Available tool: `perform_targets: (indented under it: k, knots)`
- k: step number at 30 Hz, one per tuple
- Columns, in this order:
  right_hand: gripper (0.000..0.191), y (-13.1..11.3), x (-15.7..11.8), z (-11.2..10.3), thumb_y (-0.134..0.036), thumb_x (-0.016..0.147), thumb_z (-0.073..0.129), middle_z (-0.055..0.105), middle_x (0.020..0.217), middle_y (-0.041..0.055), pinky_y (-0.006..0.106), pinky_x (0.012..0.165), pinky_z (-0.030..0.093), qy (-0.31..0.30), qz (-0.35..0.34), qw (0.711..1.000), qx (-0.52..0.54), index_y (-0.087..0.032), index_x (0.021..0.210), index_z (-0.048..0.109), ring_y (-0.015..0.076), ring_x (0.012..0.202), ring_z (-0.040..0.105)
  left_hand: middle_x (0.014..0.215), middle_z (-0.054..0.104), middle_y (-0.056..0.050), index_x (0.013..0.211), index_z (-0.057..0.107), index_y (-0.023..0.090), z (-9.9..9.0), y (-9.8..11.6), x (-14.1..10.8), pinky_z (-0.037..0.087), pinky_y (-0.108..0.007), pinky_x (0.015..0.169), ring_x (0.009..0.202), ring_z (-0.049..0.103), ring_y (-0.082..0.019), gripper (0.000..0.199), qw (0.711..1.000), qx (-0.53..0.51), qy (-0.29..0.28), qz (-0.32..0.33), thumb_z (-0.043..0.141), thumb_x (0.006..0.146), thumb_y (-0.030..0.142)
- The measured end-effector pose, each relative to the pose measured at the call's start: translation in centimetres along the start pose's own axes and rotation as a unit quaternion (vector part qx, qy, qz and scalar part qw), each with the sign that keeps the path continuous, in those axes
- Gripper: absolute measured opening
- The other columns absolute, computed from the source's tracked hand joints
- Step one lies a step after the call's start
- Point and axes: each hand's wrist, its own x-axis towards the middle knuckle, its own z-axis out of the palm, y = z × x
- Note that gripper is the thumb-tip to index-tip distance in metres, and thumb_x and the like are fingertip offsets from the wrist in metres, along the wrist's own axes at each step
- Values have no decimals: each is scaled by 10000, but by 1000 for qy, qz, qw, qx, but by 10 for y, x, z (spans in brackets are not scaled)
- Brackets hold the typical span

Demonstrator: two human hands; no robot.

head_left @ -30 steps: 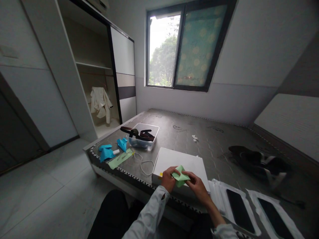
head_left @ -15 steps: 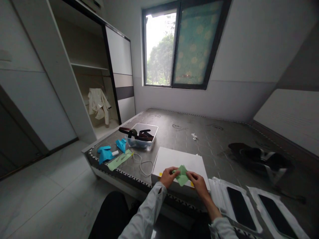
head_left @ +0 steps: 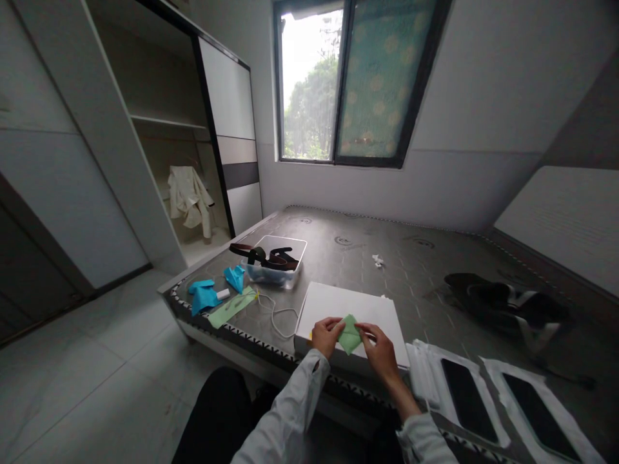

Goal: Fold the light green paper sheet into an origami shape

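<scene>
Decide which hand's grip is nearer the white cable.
Left. The left grip is right of the white cable; the right grip is farther right, beyond the green paper.

The room is rather dim, and daylight enters by the window (head_left: 309,96), whose left pane is burned almost to white. The mattress (head_left: 329,258) shines softly at its far part. The wardrobe (head_left: 149,71) is shadowed inside. Toward the right edge, shapes become dark, stretched and blurred.
</scene>
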Motion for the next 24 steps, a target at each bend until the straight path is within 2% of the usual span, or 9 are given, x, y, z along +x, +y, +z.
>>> perform_targets:
  k: [4,8,11,13,15,17,20,22,24]
  knots:
    - [427,-13,-6,7,-494,797,595,642,1256,107,477,1084,376,-32,5,999,13,-219,1105,703,286,1229,542,929,762,-70,946,749,177,5,13,-16,577,-325,807,861,715,-217,205,987,113,40,108,656,791,274]
    - [584,-17,-2,10,-639,770,579,679,1189,124,449,986,473,-54,73,986,136,-179,1113,687,306,1140,605,1162,700,-56,1189,665,215,12,21,-39,538,-360,952,1040,674,-222,358,945,165,-63,275,582,840,235]
    - [691,-16,5,5,-740,666,612,711,1109,134,440,870,534,-21,110,980,166,-162,1033,709,333,1043,645,1205,677,-64,1252,617,211,10,23,-48,514,-370,991,1082,652,-219,408,931,153,-113,311,545,852,188]
    - [717,-16,8,-1,-776,618,618,728,1055,129,431,828,545,-17,112,981,155,-164,976,727,337,996,658,1103,713,-67,1138,680,214,5,25,-49,521,-378,963,1025,662,-214,320,936,149,-85,307,505,873,178]
    - [706,-17,8,-6,-778,621,615,736,1027,121,418,808,546,-32,104,983,145,-170,957,736,325,951,668,1027,718,-80,1019,713,208,-1,27,-46,533,-382,907,978,654,-216,255,947,136,-18,291,491,894,213]
    - [698,-19,6,-10,-772,630,619,738,1016,119,411,793,546,-49,102,983,146,-172,966,739,317,915,675,1113,683,-96,1056,688,201,-7,29,-41,547,-359,842,988,635,-216,241,961,92,23,258,535,883,273]
    - [696,-22,3,-14,-762,643,624,737,1017,123,423,808,540,-78,99,981,151,-174,997,738,317,910,676,1149,663,-111,1083,662,176,-12,30,-32,560,-301,703,890,656,-202,338,986,18,-30,160,638,813,378]
    - [667,-25,2,-15,-738,660,636,735,1030,126,434,853,526,-90,82,982,143,-175,1003,738,320,951,666,926,707,-96,995,681,144,-14,30,-28,536,-264,567,688,648,-169,376,991,-1,-91,97,653,784,454]
    - [629,-29,1,-16,-711,673,651,724,1069,125,431,897,511,-81,67,984,140,-184,1005,736,317,1019,645,741,686,-61,929,689,130,-15,31,-28,492,-233,479,561,604,-141,406,990,-3,-114,79,645,774,503]
